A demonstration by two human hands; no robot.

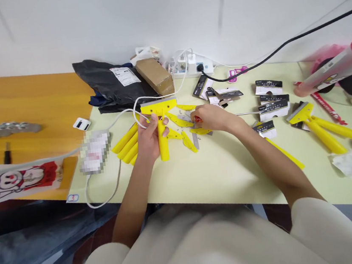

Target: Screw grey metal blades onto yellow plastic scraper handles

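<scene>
My left hand is closed round the handle of a yellow scraper, its wide head with a metal blade edge pointing toward the wall. Several yellow handles lie just left of and partly behind that hand. Over the loose parts, my right hand has its fingers curled on a red handle. A thin metal shaft comes out past the wrist in line with it, like a screwdriver. Yellow head plates, grey blades and small screws lie scattered between my hands.
Black-and-white package cards lie to the right and back. Yellow scrapers and crumpled tissue are at far right. A white cable loops by my left hand from a power strip. A black plastic parcel and cardboard box stand behind.
</scene>
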